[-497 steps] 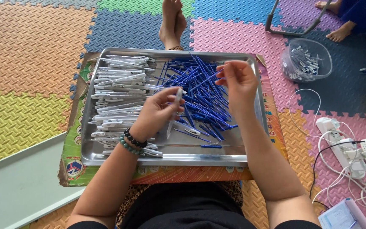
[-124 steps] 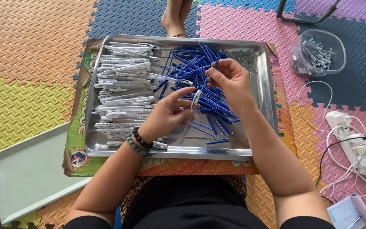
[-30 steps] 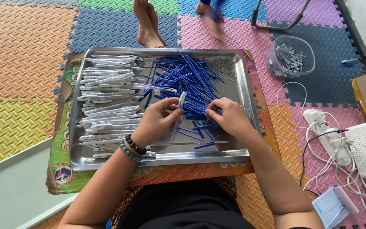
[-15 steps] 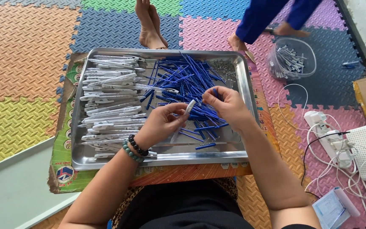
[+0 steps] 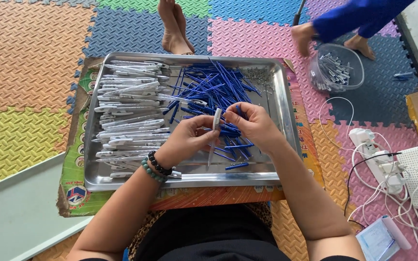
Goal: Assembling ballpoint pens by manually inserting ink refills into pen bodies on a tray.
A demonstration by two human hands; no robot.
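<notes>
A metal tray (image 5: 276, 96) rests on cardboard in front of me. Its left half holds several white pen barrels (image 5: 126, 116); its middle holds a heap of blue pen refills (image 5: 214, 87). My left hand (image 5: 187, 140), with bead bracelets on the wrist, grips a white pen barrel (image 5: 215, 126) held nearly upright over the tray. My right hand (image 5: 255, 125) pinches a blue refill (image 5: 238, 110) right beside the top of that barrel. Small metal springs (image 5: 256, 76) lie in the tray's far right corner.
A clear plastic tub (image 5: 337, 67) of pen parts sits on the mat at upper right, near another person's feet (image 5: 306, 36). More bare feet (image 5: 172, 29) lie beyond the tray. A power strip with cables (image 5: 378, 159) lies right, a pale green tray (image 5: 20, 208) lower left.
Both hands have shifted slightly toward me and closer together, the barrel now more upright. The person in blue at the top has stepped to the right.
</notes>
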